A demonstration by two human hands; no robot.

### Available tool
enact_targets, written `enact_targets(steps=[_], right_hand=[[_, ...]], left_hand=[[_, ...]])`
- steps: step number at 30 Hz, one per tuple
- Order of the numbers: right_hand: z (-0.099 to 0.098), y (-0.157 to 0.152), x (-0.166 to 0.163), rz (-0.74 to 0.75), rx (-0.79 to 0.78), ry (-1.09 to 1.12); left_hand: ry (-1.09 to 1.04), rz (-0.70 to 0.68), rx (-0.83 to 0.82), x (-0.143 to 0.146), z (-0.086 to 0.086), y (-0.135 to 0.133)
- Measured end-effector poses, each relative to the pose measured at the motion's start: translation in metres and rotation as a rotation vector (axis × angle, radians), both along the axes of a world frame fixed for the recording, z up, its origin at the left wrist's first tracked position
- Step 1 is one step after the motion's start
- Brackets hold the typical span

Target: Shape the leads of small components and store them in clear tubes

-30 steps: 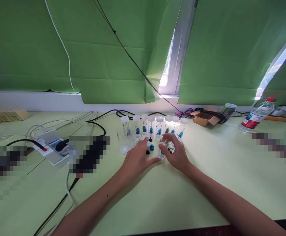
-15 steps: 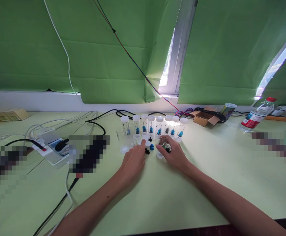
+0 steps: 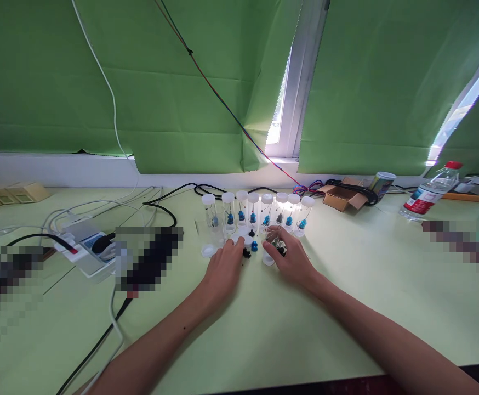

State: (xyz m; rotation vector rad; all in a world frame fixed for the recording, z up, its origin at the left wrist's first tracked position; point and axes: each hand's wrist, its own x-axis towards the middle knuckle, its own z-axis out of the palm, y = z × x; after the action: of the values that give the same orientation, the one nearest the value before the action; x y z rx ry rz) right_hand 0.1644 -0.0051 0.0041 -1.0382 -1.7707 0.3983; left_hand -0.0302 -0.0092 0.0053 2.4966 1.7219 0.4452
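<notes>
My left hand (image 3: 224, 271) rests low over the table with its fingers bent at a white cap (image 3: 247, 240); its fingertips are partly hidden. A clear plastic tube (image 3: 268, 253) stands in the grip of my right hand (image 3: 292, 255), thumb and fingers around its side, with dark bits inside. Between the hands lie a blue fitting (image 3: 255, 246) and black fittings (image 3: 246, 253). Behind them stands a row of clear tubes with white caps (image 3: 266, 198), most holding a blue fitting and a thin wire-like piece. An uncapped clear tube (image 3: 207, 230) is beside my left hand.
On the left are a white power strip (image 3: 93, 258), cables and a blurred black object (image 3: 151, 258). At the back right stand a small cardboard box (image 3: 340, 197) with black cable, a can (image 3: 382, 185) and a water bottle (image 3: 431, 192). Green blinds (image 3: 206, 109) hang behind.
My left index finger has come down slightly at the white cap. My right hand keeps its hold on the tube, nearly still.
</notes>
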Motion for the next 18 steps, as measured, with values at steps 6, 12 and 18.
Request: enact_targets(steps=[6,12,18], right_hand=[[0.000,0.000,0.001,0.005,0.019,-0.003],[0.002,-0.003,0.002,0.056,0.042,0.014],[0.005,-0.008,0.003,0.130,-0.003,-0.038]], left_hand=[[-0.074,0.009,0.056,0.002,0.001,0.003],[-0.263,0.009,0.147,0.017,0.022,-0.003],[-0.684,-0.047,0.134,0.024,0.032,-0.008]])
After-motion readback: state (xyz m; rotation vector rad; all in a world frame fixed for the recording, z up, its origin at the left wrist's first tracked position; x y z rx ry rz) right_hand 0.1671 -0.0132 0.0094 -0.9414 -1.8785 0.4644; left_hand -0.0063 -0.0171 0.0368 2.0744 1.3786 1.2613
